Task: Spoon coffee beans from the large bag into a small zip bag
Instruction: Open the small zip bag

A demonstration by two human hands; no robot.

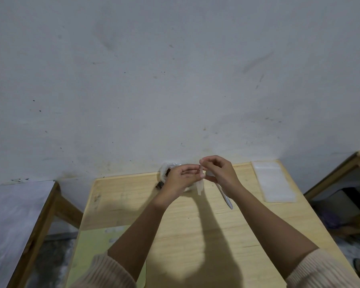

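As the left hand (181,177) and right hand (220,173) meet above the tabletop (123,204), their fingers (191,168) pinch the top of the small zip bag (200,185), which hangs between them. The large bag (164,170) of coffee beans sits behind the left hand; the spoon (226,197) lies beside the right wrist.

On my desk (133,204), the large bag (164,170) sits at the far edge against the wall (175,80), just behind my left grip (181,177). The small zip bag (200,186) hangs between it and my right grip (220,173). The spoon (227,199) lies under my right wrist, and a stack of bags (274,181) lies far right.
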